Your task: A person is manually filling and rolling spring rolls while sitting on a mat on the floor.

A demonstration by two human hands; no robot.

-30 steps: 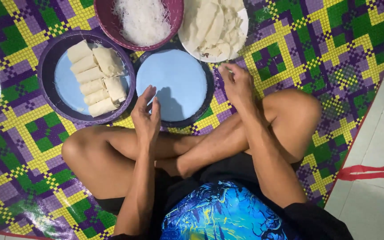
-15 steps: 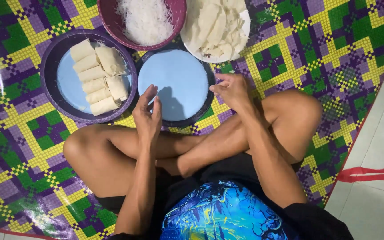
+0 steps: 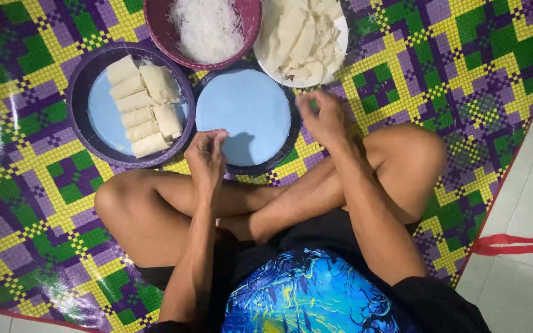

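Both hands hover empty over the blue plate [image 3: 245, 114], left hand [image 3: 206, 157] loosely curled at its near rim, right hand [image 3: 323, 117] pinched beside its right edge, white wrappers [image 3: 303, 34] just beyond.

Both forearms reach forward over the crossed legs. The left hand [image 3: 206, 159] has its fingers curled, seemingly empty; the right hand [image 3: 323, 117] is loosely pinched.

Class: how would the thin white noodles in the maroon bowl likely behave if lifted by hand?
The noodles look like fine tangled strands, so probably floppy and clumping together. The airy heap suggests they are light. Being so thin, they may well break.
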